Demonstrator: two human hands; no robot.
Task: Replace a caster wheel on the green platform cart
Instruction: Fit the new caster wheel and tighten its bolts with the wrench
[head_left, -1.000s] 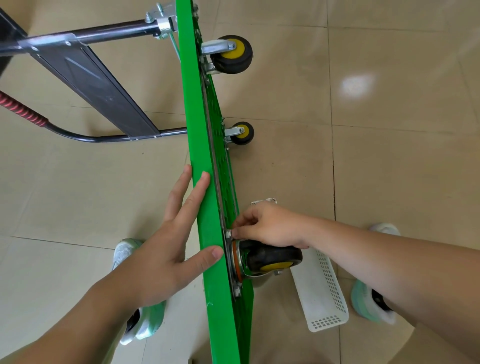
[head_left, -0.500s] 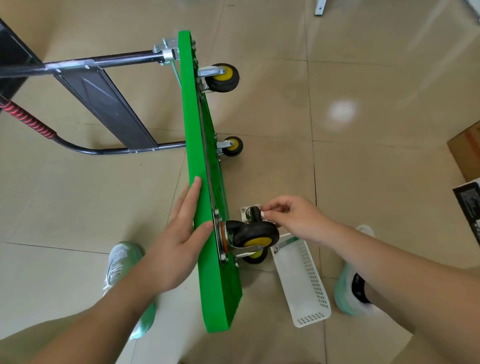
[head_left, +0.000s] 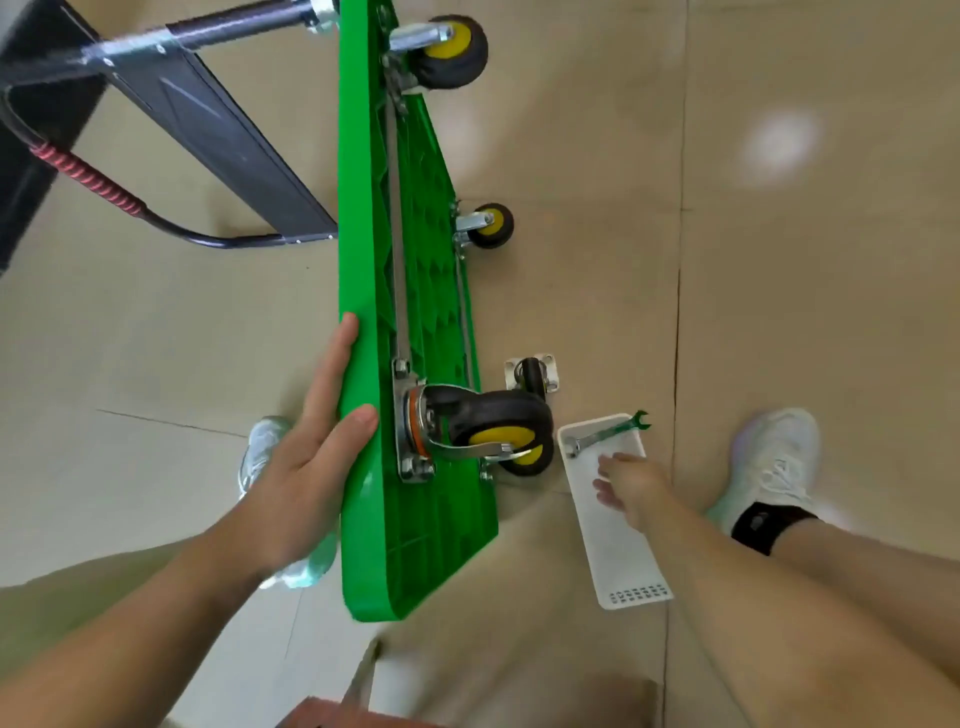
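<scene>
L hand (head_left: 306, 467) flat on cart (head_left: 363, 208); R hand (head_left: 634, 486) in tray (head_left: 623, 561), grip unclear; 1 wrench (head_left: 608, 432).

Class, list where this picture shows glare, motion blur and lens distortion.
Head view: glare patch on the floor tiles upper right; right hand over the white basket is motion-blurred; left hand on the green platform cart looks sharper; tile joints bow from the wide lens.

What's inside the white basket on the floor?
A green-tipped wrench lies in the white basket, poking over its rim. The right hand reaches in, hiding whatever lies beneath it.
</scene>
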